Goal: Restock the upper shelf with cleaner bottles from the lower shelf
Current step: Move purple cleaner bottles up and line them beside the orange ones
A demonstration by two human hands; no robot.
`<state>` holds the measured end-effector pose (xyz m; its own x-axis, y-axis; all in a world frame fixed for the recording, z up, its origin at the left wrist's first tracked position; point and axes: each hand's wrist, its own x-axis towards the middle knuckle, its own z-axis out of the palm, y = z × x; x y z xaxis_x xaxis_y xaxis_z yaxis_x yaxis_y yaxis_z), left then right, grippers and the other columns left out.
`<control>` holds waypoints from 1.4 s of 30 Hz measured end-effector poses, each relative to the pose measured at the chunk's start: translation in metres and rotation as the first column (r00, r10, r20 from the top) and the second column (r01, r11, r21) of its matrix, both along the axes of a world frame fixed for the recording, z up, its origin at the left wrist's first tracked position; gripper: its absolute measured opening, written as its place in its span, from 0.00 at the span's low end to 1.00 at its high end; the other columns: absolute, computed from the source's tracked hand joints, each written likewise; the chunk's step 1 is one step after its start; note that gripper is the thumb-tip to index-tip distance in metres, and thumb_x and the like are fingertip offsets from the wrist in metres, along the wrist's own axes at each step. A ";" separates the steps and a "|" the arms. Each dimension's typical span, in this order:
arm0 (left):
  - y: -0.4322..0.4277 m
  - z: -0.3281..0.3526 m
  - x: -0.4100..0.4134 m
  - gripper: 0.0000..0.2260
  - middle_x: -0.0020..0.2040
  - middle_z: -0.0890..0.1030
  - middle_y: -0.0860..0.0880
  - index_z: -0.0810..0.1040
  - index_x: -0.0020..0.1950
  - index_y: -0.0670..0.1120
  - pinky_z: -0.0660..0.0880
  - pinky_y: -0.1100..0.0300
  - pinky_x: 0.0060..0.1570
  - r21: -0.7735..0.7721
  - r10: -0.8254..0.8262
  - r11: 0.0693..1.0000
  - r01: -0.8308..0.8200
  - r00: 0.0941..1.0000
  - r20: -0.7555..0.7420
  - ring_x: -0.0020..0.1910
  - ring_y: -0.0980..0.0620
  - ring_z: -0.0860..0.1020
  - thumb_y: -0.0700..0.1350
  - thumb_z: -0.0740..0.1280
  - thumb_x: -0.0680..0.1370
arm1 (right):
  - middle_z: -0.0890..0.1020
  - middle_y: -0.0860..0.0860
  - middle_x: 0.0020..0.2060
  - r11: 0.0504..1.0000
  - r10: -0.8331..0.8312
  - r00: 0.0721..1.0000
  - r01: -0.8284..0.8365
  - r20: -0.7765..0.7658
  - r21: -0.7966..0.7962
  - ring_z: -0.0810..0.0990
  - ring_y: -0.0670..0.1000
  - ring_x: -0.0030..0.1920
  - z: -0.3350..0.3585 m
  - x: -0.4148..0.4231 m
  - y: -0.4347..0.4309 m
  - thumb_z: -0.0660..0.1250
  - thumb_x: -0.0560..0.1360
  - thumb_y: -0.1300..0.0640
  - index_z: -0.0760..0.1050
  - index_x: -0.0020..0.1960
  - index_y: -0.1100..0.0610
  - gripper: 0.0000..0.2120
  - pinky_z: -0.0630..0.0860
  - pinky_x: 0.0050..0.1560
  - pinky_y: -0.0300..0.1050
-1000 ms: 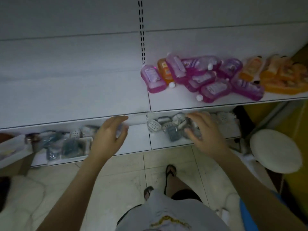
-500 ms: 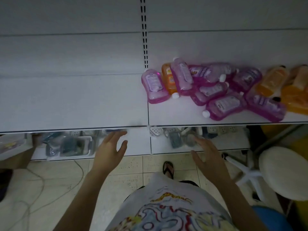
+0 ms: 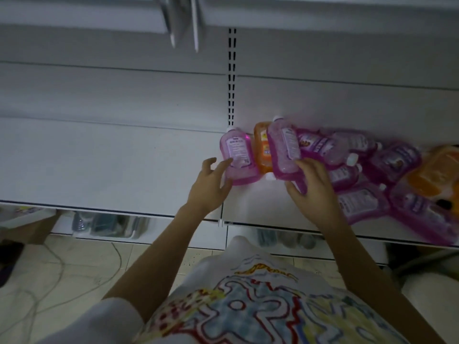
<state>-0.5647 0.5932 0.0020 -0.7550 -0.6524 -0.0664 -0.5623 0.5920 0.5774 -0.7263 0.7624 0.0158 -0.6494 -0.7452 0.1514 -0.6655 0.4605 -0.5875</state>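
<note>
Hands (image 3: 260,184) meet pink bottles (image 3: 239,157) beside bare shelf (image 3: 99,165).

Lighting, head view: dim and flat, with a cool violet-grey cast; you get no hard glare. Shadow: deepest under the shelf (image 3: 111,207) edge and in the lower left of the frame. Distortion: wide-angle bowing of straight lines toward the edges. Blur: soft overall; the pink bottles (image 3: 387,194) at right smear, labels unreadable.

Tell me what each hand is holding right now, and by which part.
The right hand grips a pink bottle at its base end. The left hand only touches another pink bottle's lower left side with open fingers, not yet closed on it.
</note>
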 end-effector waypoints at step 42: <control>-0.029 -0.003 -0.016 0.26 0.54 0.78 0.39 0.65 0.58 0.43 0.80 0.52 0.41 0.760 0.633 0.559 -0.332 0.763 -0.132 0.45 0.44 0.80 0.40 0.75 0.67 | 0.84 0.54 0.47 0.896 -0.037 0.536 0.392 0.843 -0.209 0.84 0.53 0.45 0.006 -0.049 -0.014 0.73 0.66 0.62 0.77 0.57 0.56 0.20 0.79 0.42 0.45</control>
